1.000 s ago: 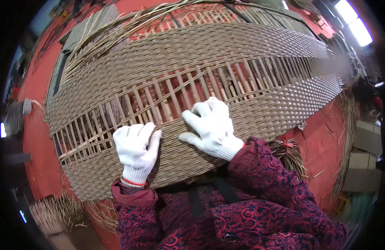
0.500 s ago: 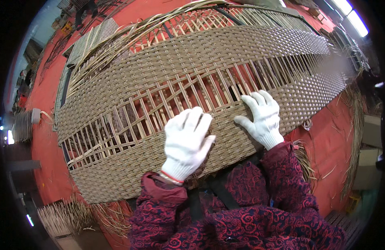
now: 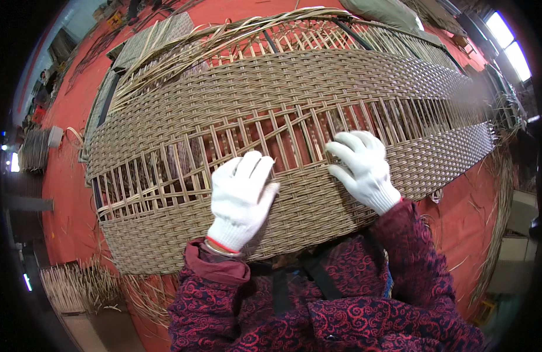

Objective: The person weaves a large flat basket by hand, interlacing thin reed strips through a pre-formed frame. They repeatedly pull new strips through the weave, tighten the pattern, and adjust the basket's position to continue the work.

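The woven panel (image 3: pixel 303 188) lies beneath and ahead of both hands, its long axis running crosswise, from near left to far right. Its row of bare slats (image 3: pixel 290 132) begins just beyond the fingertips, with neither hand clearly nearer. The left hand (image 3: pixel 240 196) and right hand (image 3: pixel 363 172) rest palm down on the near band, fingers loosely bent, thumbs apart, clasping nothing visible. Fingertip contact is hard to judge; a blur veils the panel's right end, and sleeves (image 3: pixel 218 265) hide part of its near edge.
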Available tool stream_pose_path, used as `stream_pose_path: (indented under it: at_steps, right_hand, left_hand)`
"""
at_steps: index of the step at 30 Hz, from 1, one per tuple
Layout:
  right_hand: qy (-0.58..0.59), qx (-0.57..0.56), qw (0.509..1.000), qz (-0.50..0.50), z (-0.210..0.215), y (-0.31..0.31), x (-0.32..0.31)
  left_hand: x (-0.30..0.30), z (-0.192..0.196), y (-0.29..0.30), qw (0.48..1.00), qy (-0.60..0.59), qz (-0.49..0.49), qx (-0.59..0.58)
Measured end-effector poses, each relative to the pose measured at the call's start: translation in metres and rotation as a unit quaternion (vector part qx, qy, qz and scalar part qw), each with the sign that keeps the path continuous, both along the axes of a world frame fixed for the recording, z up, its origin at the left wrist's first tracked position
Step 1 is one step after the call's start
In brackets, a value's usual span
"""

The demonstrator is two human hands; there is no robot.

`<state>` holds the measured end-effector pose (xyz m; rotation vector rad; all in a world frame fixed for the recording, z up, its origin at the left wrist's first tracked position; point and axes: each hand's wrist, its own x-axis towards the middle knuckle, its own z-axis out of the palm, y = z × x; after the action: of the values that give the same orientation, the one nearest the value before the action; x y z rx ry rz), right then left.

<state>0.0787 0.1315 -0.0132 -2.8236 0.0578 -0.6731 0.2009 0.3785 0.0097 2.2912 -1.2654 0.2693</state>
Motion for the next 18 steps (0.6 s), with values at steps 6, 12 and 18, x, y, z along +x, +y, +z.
stream_pose_path:
  at_steps: [6, 12, 18]
  right_hand:
    - [-0.01, -0.052, 0.996, 0.068, 0.011, -0.018, 0.066]
    - [-0.012, 0.004, 0.999, 0.036, -0.011, -0.007, 0.065]
    - [-0.027, 0.019, 0.999, -0.011, -0.026, -0.006, 0.081]
  left_hand:
    - [0.03, 0.006, -0.002, 0.991, -0.056, -0.058, 0.105]
    - [0.055, -0.01, -0.025, 0.991, -0.119, -0.007, 0.061]
    - [0.036, -0.015, -0.023, 0.992, -0.07, -0.008, 0.103]
